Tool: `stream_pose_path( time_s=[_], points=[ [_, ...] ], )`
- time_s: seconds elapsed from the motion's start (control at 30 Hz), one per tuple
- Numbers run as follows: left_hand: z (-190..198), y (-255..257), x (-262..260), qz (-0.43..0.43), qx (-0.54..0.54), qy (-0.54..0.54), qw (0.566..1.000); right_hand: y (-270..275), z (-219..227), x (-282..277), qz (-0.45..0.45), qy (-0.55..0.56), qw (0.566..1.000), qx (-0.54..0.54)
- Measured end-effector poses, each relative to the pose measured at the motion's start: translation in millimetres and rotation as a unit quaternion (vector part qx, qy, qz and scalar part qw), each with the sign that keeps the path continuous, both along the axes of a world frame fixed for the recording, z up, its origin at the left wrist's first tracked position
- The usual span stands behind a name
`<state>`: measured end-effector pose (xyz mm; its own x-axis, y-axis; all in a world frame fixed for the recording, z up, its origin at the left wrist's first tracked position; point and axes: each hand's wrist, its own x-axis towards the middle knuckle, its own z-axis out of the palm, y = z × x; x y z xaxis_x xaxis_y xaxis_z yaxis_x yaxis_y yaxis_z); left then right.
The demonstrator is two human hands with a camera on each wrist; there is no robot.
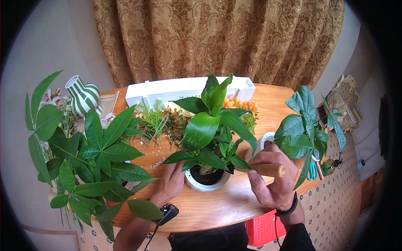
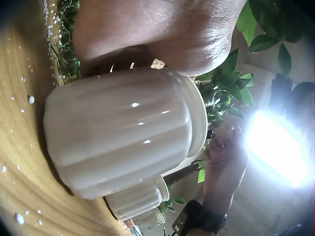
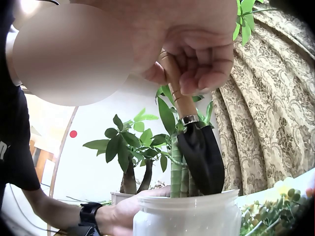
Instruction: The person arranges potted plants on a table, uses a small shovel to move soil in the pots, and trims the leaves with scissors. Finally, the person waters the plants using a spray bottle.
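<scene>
A white ribbed pot [image 1: 208, 183] with dark soil and a leafy, thick-stemmed plant [image 1: 205, 129] stands at the table's front. My left hand [image 1: 171, 182] holds the pot's left side; in the left wrist view that hand [image 2: 157, 34] curves round the pot [image 2: 123, 132], its fingertips hidden. My right hand [image 1: 274, 180] grips the wooden handle [image 1: 268, 170] of a small trowel. The right wrist view has the right hand [image 3: 197, 49] above the pot [image 3: 187, 216], with the trowel's black blade [image 3: 203, 157] pointing down beside the green stems, its tip at the rim.
Large leafy plants flank the pot at left [image 1: 96, 167] and right [image 1: 299, 134]. Behind are cut greenery [image 1: 157, 121], orange berries [image 1: 240, 103] and a long white box [image 1: 167, 88]. A striped vase [image 1: 83, 98] stands back left, a small white pot [image 1: 266, 138] at right, a red basket [image 1: 263, 230] below.
</scene>
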<state>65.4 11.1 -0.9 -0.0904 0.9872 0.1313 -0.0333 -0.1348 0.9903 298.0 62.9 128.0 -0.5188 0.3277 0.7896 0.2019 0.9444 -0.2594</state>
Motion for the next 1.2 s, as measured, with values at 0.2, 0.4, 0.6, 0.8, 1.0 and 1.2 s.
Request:
stream_pose_path(
  time_s=[0.2, 0.4, 0.6, 0.8, 1.0, 1.2],
  points=[
    [2, -1, -1, 0.000, -0.007, 0.005, 1.000, 1, -1, 1, 0.009, -0.022, 0.999, -0.022],
    [-5, 4, -3, 0.020, 0.098, 0.093, 0.991, 1, 0, -1, -0.007, -0.030, 0.999, -0.022],
    [7, 0, 0, 0.004, -0.003, 0.009, 1.000, 3, -2, 0, -0.013, -0.037, 0.999, -0.017],
    [-8, 5, -1, 0.037, 0.089, 0.085, 0.992, 4, -3, 2, -0.007, -0.035, 0.999, -0.018],
    [6, 0, 0, 0.019, 0.015, 0.039, 0.999, 2, -3, 6, -0.010, -0.015, 1.000, -0.018],
    [5, 0, 0, 0.011, 0.026, 0.034, 0.999, 0, -3, 8, 0.005, -0.047, 0.998, -0.045]
  ],
)
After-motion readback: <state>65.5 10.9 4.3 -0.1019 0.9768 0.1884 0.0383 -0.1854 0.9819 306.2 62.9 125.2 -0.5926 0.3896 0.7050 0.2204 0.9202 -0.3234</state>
